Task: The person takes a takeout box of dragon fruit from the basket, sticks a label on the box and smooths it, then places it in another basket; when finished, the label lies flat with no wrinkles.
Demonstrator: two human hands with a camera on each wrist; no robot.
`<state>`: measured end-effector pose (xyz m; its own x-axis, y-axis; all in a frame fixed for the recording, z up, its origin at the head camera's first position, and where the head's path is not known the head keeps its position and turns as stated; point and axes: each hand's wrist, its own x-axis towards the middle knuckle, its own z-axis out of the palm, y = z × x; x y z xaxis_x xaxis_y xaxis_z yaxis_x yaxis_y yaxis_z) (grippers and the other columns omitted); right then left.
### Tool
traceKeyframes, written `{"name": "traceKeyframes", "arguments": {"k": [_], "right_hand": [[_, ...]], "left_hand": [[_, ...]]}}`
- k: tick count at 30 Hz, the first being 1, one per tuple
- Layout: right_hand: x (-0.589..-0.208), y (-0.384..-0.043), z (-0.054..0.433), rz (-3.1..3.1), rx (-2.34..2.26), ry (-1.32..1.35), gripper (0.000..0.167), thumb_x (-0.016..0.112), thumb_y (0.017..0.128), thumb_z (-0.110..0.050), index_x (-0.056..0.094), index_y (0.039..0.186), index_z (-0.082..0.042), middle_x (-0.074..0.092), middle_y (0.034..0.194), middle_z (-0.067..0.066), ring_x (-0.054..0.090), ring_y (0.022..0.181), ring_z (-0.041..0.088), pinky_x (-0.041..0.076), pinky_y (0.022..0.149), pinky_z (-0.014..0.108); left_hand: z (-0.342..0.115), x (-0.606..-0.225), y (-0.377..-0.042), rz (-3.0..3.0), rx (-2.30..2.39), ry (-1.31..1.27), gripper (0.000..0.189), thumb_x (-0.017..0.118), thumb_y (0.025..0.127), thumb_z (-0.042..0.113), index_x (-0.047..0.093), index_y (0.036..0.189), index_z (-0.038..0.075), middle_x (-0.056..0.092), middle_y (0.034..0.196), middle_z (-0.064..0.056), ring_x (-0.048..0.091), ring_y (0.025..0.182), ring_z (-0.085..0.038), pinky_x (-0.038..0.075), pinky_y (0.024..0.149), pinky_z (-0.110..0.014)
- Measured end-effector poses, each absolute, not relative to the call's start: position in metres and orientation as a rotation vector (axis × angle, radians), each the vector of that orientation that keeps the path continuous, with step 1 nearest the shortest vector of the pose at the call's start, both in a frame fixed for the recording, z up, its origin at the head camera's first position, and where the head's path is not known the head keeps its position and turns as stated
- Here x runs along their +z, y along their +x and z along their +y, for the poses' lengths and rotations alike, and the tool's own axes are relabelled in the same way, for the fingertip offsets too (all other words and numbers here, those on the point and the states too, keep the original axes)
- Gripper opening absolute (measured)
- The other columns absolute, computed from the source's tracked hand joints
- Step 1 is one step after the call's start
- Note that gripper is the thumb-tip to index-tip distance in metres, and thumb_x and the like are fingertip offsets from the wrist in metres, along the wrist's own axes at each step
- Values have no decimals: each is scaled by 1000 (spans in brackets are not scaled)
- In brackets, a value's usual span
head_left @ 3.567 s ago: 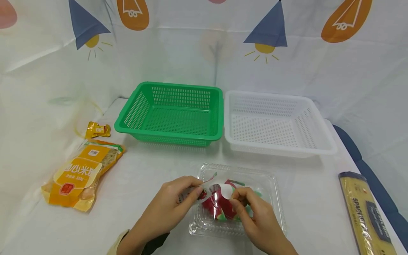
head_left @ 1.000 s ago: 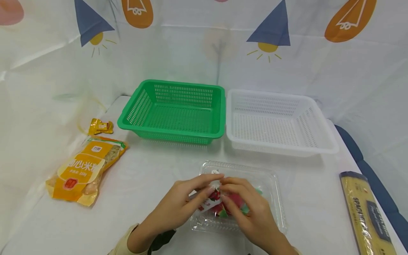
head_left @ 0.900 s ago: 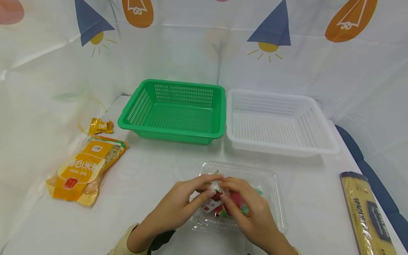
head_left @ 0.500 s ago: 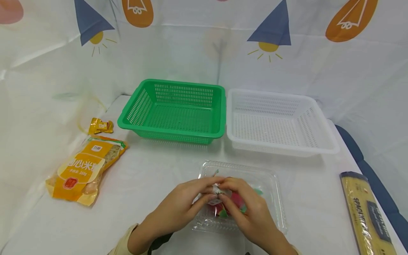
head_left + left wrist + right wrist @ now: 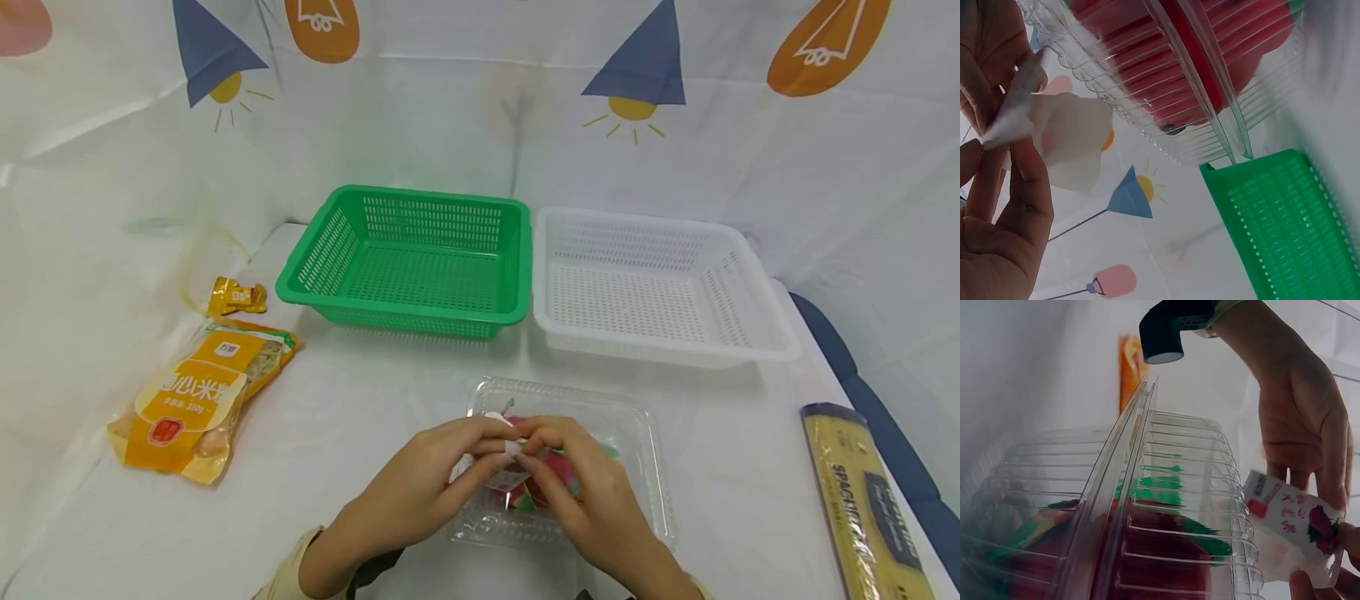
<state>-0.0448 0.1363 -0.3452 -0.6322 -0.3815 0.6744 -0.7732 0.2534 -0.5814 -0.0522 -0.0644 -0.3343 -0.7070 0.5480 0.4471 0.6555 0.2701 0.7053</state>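
A printed label (image 5: 507,478) with a red fruit picture is pinched between my two hands, above a clear plastic clamshell box (image 5: 637,508). My left hand (image 5: 427,475) pinches it from the left with thumb and fingers. From the right, the fingertips of my right hand (image 5: 592,496) pinch it too. In the right wrist view the label (image 5: 1288,519) looks partly flat, its end between the fingers. In the left wrist view a white part of it (image 5: 1013,119) looks bent. Red and green fruit (image 5: 558,471) shows through the box, partly behind my hands; its kind is unclear.
A green basket (image 5: 405,321) and a white basket (image 5: 667,346) stand behind the box. On the left lie a yellow rice noodle bag (image 5: 187,400) and a small gold packet (image 5: 237,297). A spaghetti pack (image 5: 862,500) lies near the right edge.
Earlier, my hands were farther apart with the label stretched between them. They have since come together, and the label is now turned and bent between the fingertips. The box stays in place.
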Motion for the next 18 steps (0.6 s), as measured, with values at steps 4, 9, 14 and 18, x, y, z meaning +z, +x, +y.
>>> {"name": "traceKeyframes", "arguments": {"k": [4,9,14,18], "right_hand": [[-344,-44,138,-2165,1328,1020,17,50,99,-20,54,95,-3,59,110,13,59,96,22,47,80,17],[-345,-43,140,-2156,1302,997,19,51,99,-21,54,93,-3,58,110,14,58,98,23,45,80,16],[-347,-41,143,-2159,1315,983,20,52,98,-21,54,93,-2,58,110,14,57,100,24,43,88,18],[-347,-40,146,-2178,1335,967,18,52,98,-21,54,93,-4,58,111,13,57,101,23,43,85,18]], "left_hand": [[-66,-334,-51,-2456,-1379,-1084,21,53,98,16,61,118,10,62,114,6,58,99,-5,49,83,-25],[-71,-334,-51,-2505,-1334,-1021,22,53,99,18,61,118,11,62,112,6,58,95,-4,50,79,-26],[-78,-334,-52,-2543,-1315,-938,23,55,97,19,60,118,10,62,110,8,59,94,-3,50,79,-28],[-85,-332,-53,-2564,-1288,-844,23,57,97,20,61,118,12,62,111,11,59,96,-1,50,82,-31]]}}
